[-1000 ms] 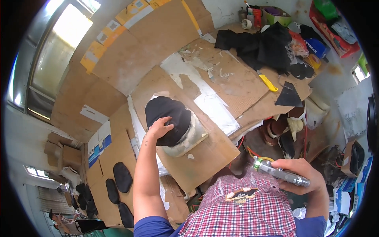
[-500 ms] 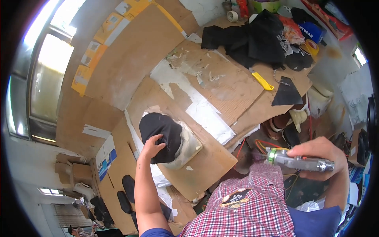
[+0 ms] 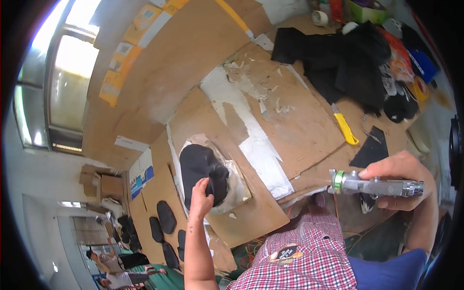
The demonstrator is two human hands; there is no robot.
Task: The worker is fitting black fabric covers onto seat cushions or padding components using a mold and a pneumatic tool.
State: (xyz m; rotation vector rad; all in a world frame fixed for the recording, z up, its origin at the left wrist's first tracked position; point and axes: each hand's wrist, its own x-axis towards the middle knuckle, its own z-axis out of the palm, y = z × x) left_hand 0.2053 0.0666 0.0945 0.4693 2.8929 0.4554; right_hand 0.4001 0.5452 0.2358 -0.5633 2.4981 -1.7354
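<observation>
A black fabric piece [image 3: 197, 164] lies over a pale, crusted pad [image 3: 236, 186] on the cardboard-covered table. My left hand [image 3: 200, 197] is closed at its near edge, fingers on the cloth, which bunches up beside them. Off to the right, away from the table's near edge, my right hand [image 3: 398, 171] is wrapped round a metal spray gun [image 3: 369, 187] with a green ring. The gun's nozzle points left, toward the black piece. Some of my right fingers are hidden behind the gun.
A yellow utility knife [image 3: 345, 129] and a black offcut [image 3: 371, 149] lie at the right. Black cloth [image 3: 338, 65] is heaped at the far right. Several black oval pads [image 3: 166, 217] rest at the left. Cardboard walls [image 3: 179, 53] stand behind. Other people [image 3: 108, 263] are at the far lower left.
The whole view has shifted. The black piece, smoother before, is now bunched near my left fingers. My right hand still holds the spray gun, now levelled toward the table.
</observation>
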